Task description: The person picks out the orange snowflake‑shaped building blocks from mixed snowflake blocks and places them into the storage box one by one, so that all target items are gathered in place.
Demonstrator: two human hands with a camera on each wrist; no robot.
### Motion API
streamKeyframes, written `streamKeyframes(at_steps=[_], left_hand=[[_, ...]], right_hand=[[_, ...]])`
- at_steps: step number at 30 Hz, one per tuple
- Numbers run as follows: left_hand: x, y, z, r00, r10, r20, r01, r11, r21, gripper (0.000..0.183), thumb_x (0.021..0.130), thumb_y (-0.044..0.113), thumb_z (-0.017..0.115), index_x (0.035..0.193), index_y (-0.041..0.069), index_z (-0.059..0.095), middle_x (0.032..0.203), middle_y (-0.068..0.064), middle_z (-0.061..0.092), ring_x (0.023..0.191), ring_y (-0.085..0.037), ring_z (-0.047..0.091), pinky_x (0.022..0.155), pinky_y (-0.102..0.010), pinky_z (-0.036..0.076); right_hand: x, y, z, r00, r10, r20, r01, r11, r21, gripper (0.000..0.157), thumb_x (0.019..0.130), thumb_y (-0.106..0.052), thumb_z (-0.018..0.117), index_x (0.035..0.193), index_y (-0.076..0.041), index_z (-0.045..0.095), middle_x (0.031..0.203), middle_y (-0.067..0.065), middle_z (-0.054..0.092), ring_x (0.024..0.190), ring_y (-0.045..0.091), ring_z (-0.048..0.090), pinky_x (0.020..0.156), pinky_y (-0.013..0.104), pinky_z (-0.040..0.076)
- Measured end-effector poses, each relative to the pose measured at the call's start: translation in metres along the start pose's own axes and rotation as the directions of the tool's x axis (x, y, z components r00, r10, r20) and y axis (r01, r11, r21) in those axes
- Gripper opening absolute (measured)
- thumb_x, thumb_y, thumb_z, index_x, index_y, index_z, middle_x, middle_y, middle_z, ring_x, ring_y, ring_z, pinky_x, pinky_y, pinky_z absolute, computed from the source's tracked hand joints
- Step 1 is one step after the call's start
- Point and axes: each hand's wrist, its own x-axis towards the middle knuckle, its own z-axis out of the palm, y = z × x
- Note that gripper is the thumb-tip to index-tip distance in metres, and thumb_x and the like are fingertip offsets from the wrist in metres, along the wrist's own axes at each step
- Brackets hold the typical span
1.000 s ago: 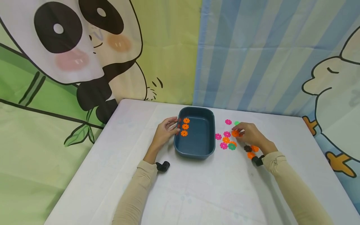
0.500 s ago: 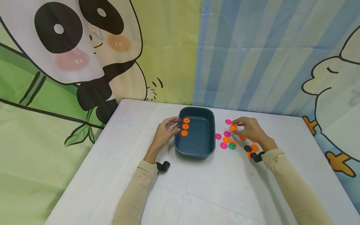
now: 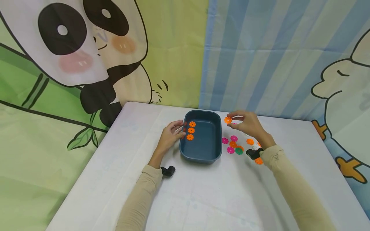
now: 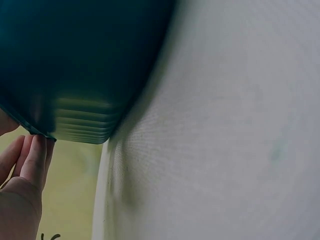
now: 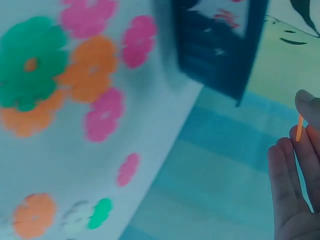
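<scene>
In the head view a dark blue rectangular tub [image 3: 206,150] stands on the table, with three orange flower-shaped discs [image 3: 191,130] in a row along its left inside. My left hand [image 3: 167,139] rests its fingertips against the tub's left rim; the left wrist view shows these fingers [image 4: 35,160] fairly straight at the edge. Raised to the right of the tub's far corner, my right hand [image 3: 249,125] pinches another orange flower-shaped disc [image 3: 227,120] between thumb and fingers. That disc [image 5: 299,129] appears edge-on in the right wrist view.
Right of the tub lie loose discs: pink [image 3: 233,138], orange [image 3: 250,141] and green [image 3: 239,150], some overlapping. A pale one [image 5: 76,218] shows beside a green one in the right wrist view. Printed curtains [image 3: 260,64] hang just behind the table's far edge.
My right hand has lifted the orange disc from among the loose discs and carried it leftward and away, toward the tub's far right corner. The left hand and tub have stayed in place.
</scene>
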Motion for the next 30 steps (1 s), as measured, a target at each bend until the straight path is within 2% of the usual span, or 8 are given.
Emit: streamKeyframes(at_steps=[5, 10, 12, 20, 27, 30], left_hand=[[0.000, 0.001, -0.001, 1.000, -0.009, 0.026, 0.010, 0.999, -0.032, 0.061, 0.082, -0.013, 0.069, 0.138, -0.009, 0.046, 0.140, -0.029, 0.045, 0.132, -0.037, 0.044, 0.109, -0.040, 0.042], [-0.007, 0.019, 0.003, 0.999, -0.022, 0.047, 0.023, 1.000, -0.022, 0.060, 0.082, -0.016, 0.067, 0.137, -0.014, 0.043, 0.140, -0.035, 0.042, 0.133, -0.042, 0.041, 0.109, -0.044, 0.040], [-0.010, 0.024, 0.005, 0.999, -0.022, 0.046, 0.023, 1.000, -0.013, 0.059, 0.083, -0.016, 0.067, 0.137, -0.015, 0.043, 0.140, -0.035, 0.042, 0.133, -0.043, 0.041, 0.109, -0.045, 0.040], [-0.011, 0.025, 0.004, 0.999, -0.029, 0.040, 0.029, 1.000, 0.000, 0.059, 0.083, -0.015, 0.067, 0.137, -0.014, 0.043, 0.140, -0.033, 0.044, 0.133, -0.040, 0.042, 0.110, -0.045, 0.040], [-0.010, 0.024, 0.003, 0.999, -0.017, 0.038, 0.018, 1.000, -0.009, 0.059, 0.083, -0.015, 0.067, 0.137, -0.015, 0.043, 0.139, -0.035, 0.043, 0.133, -0.042, 0.041, 0.110, -0.048, 0.038], [-0.009, 0.025, 0.003, 0.999, -0.015, 0.042, 0.015, 1.000, -0.013, 0.059, 0.082, -0.016, 0.067, 0.136, -0.015, 0.043, 0.139, -0.036, 0.042, 0.133, -0.044, 0.040, 0.110, -0.047, 0.038]], right_hand=[[0.020, -0.024, 0.001, 0.997, -0.071, -0.027, 0.072, 0.997, 0.033, 0.037, 0.080, -0.018, 0.082, 0.115, -0.010, 0.072, 0.112, 0.003, 0.069, 0.102, 0.023, 0.067, 0.084, 0.042, 0.059], [0.034, -0.041, 0.008, 0.989, -0.136, -0.051, 0.139, 0.989, 0.052, 0.037, 0.077, -0.010, 0.084, 0.112, -0.009, 0.073, 0.109, 0.003, 0.070, 0.099, 0.025, 0.068, 0.089, 0.039, 0.058], [0.037, -0.049, 0.012, 0.987, -0.151, -0.057, 0.155, 0.986, 0.064, 0.037, 0.077, -0.008, 0.084, 0.112, -0.007, 0.073, 0.109, 0.005, 0.070, 0.098, 0.025, 0.068, 0.089, 0.037, 0.057], [0.040, -0.099, 0.018, 0.970, -0.234, -0.060, 0.241, 0.955, 0.176, 0.034, 0.077, 0.006, 0.078, 0.109, 0.010, 0.069, 0.108, 0.024, 0.068, 0.098, 0.038, 0.065, 0.089, 0.036, 0.058], [0.052, -0.108, 0.031, 0.948, -0.303, -0.099, 0.317, 0.931, 0.181, 0.034, 0.075, 0.006, 0.080, 0.107, 0.011, 0.069, 0.105, 0.025, 0.069, 0.091, 0.039, 0.066, 0.082, 0.025, 0.059], [0.062, -0.098, 0.043, 0.941, -0.315, -0.120, 0.334, 0.922, 0.197, 0.034, 0.075, 0.003, 0.081, 0.107, 0.010, 0.070, 0.104, 0.024, 0.069, 0.087, 0.042, 0.066, 0.079, 0.030, 0.060]])
